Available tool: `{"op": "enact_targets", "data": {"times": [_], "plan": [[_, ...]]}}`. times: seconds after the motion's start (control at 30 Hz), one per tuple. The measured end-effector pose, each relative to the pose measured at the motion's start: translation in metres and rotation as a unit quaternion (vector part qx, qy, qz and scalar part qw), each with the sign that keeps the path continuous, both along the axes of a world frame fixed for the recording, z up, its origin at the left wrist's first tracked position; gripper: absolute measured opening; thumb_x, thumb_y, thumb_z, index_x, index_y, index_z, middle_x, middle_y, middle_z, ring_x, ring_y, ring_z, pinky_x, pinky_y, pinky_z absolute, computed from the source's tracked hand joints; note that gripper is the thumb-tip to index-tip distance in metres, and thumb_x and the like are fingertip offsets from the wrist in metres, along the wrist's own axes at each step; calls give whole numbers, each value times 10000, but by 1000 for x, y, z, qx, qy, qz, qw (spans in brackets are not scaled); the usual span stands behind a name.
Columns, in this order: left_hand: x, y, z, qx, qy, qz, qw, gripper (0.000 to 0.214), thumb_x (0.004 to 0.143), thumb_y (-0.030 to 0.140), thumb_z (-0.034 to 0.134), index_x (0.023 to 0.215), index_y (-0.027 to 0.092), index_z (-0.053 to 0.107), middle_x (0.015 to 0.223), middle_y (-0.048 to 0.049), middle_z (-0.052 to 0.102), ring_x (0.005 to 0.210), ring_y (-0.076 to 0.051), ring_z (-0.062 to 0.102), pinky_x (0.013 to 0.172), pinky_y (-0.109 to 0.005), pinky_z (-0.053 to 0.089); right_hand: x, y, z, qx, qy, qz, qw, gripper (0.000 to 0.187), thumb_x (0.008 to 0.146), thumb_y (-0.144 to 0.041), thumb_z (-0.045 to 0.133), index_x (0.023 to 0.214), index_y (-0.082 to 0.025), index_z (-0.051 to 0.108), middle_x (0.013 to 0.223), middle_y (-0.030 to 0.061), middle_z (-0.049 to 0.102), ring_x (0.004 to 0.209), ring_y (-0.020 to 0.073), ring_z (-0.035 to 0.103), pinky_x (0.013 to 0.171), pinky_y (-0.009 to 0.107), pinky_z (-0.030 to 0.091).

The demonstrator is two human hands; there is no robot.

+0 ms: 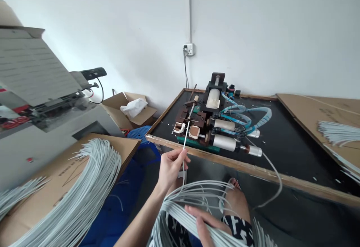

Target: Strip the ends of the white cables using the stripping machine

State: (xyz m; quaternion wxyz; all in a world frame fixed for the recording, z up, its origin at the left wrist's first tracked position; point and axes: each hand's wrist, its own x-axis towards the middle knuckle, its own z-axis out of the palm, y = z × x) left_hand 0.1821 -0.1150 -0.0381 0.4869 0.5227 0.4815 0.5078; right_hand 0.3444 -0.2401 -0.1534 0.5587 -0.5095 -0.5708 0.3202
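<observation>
My left hand (171, 166) pinches a single white cable (185, 136) near its end; the cable's tip points up into the clamp of the small machine (209, 121) on the black-topped table (295, 153). My right hand (206, 222) rests with fingers stretched flat over a bundle of white cables (194, 202) draped across my lap. The machine has brown jaws, metal cylinders and blue coiled hoses (244, 113).
A second bundle of white cables (90, 187) lies on a cardboard sheet at the left. A grey machine (42, 100) stands at far left, an open carton (132, 112) behind it. More cables on cardboard (337, 132) lie at the right. A wall socket (189, 48) is above.
</observation>
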Motion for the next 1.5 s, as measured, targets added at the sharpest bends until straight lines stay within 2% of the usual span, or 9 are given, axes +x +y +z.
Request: {"op": "enact_targets", "data": {"times": [0.2,0.37,0.6,0.8,0.93,1.1,1.23,1.37,1.5], "plan": [[9,18,-7,-6,-18,16,1000,355,779,434,765,588,137,730,559,-40,690,400,-91,540,430,-200,370,65,44,-40,80,-20,-60,995,173,893,-289,657,911,-304,828,625,-5,767,640,251,773,561,294,649],[7,21,-4,-10,-31,14,999,346,753,437,783,592,136,731,547,-35,681,388,-95,532,421,-209,364,71,41,-54,112,-34,-71,991,258,947,-245,568,1053,-295,799,640,1,763,617,244,757,531,309,618],[-2,25,-6,-11,-49,27,998,300,748,424,774,728,124,773,496,5,626,367,-91,496,405,-205,342,68,36,-53,106,-50,-75,990,217,942,-226,597,935,-300,800,565,3,706,491,221,697,448,299,560],[-7,30,-7,-19,-57,18,998,308,739,416,796,722,110,762,497,1,624,377,-85,496,419,-201,348,61,35,-31,96,-34,-87,991,280,959,-176,561,980,-306,808,597,-2,733,488,208,706,452,281,578],[-4,20,-5,-25,-72,7,997,419,735,494,801,901,110,765,534,12,633,430,-100,526,461,-203,401,50,33,-2,85,-12,-71,994,308,982,-209,539,913,-306,823,590,2,736,533,204,732,504,265,617],[-2,-6,-12,-48,-73,-10,996,512,777,608,742,950,127,718,515,29,591,429,-104,490,449,-201,370,-11,-2,35,43,21,-31,998,252,987,-330,566,982,-319,818,789,0,817,772,236,796,679,318,682],[-8,-29,-19,-18,-37,-11,999,433,875,575,681,906,144,712,452,93,411,403,-66,343,434,-175,282,-60,-37,62,-23,66,-40,997,238,983,-330,564,1032,-315,797,973,10,832,938,250,790,911,398,650],[-16,-53,-15,16,78,-147,986,382,936,526,631,900,169,762,466,52,470,426,-97,399,432,-194,344,-73,-54,76,-59,72,-108,990,191,938,-316,626,1047,-358,777,1001,-8,811,952,240,751,918,405,630],[-20,-48,-8,121,240,-315,911,276,948,406,635,869,212,815,656,-40,702,608,-170,616,559,-231,514,-72,-58,79,-53,70,-111,990,152,929,-328,647,1001,-353,778,924,-27,798,864,210,738,836,368,630]]}}
